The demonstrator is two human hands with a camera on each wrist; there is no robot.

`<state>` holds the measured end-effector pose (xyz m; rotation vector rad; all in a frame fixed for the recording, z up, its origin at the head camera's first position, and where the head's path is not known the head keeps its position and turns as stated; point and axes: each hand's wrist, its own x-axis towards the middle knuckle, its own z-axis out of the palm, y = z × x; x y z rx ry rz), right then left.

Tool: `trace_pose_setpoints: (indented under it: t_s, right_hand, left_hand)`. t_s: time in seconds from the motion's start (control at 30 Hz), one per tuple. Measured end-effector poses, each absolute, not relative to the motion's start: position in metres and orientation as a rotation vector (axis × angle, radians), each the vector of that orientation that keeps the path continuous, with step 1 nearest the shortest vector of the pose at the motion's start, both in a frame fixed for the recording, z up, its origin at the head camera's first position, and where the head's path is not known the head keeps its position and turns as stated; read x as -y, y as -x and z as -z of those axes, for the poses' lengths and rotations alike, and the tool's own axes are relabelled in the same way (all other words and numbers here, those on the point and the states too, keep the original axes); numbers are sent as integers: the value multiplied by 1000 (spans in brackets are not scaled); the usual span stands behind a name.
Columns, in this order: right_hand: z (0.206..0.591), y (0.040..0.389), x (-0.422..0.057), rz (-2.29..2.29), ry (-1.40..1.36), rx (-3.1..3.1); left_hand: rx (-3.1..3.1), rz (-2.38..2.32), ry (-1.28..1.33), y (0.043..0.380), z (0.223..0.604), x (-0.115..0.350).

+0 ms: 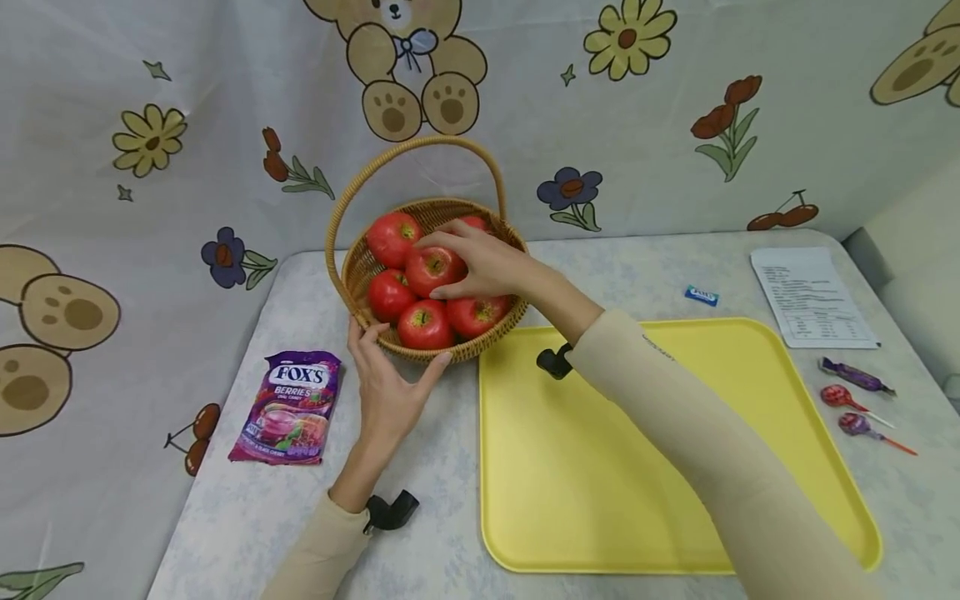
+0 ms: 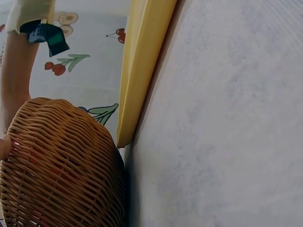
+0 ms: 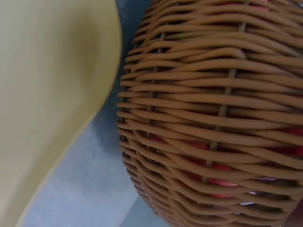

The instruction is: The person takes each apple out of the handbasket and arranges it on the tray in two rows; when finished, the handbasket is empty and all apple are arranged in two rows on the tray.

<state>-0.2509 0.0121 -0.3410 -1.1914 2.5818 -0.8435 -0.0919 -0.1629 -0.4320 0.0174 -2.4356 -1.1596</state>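
A wicker basket (image 1: 408, 354) with a tall arched handle stands at the back of the table, filled with several red apples (image 1: 425, 325). Over the basket, my right hand (image 1: 487, 262) grips one apple (image 1: 431, 268) near the middle, fingers on its far side and thumb on its near side. My left hand (image 1: 386, 387) rests against the front left of the basket, fingers extended to the rim and thumb spread along the outside. The weave of the basket (image 2: 66, 165) fills the lower left of the left wrist view. In the right wrist view, the basket (image 3: 213, 109) hides the right hand's grip.
A yellow tray (image 1: 600, 500) lies right of the basket, under the right forearm. A purple candy bag (image 1: 288, 408) is on the left. Lollipops (image 1: 840, 396), a wrapped purple candy (image 1: 855, 375), a small blue packet (image 1: 701, 295) and a printed white pouch (image 1: 813, 296) lie on the right.
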Motion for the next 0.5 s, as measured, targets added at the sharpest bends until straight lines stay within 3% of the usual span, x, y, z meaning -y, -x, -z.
trace_pose_setpoints:
  t_s: [0.5]
  right_hand:
    - [338, 264, 11, 715, 1227, -2497]
  left_hand:
    - [2436, 1136, -22, 93, 432, 165]
